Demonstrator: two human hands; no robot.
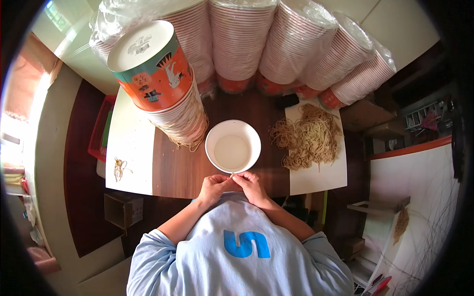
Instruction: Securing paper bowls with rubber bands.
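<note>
A white paper bucket (233, 146) stands upright on the brown table in front of me, its open mouth facing up. At its near rim, my left hand (213, 188) and my right hand (251, 186) meet with fingertips pinched together. A small bit of tan string (232, 174) shows between the fingertips; most of it is hidden by the fingers. To the left rises an upside-down stack of paper buckets, the top one (154, 74) orange and green, with tan strings (190, 130) hanging round the lower rims. A loose heap of tan string (316, 135) lies to the right.
Several tall stacks of buckets in clear plastic (242, 39) line the back of the table. A few string pieces (120, 167) lie on the white left panel (131, 148). Beyond the left edge is a red basket (101, 128); a cardboard box (123, 209) sits below.
</note>
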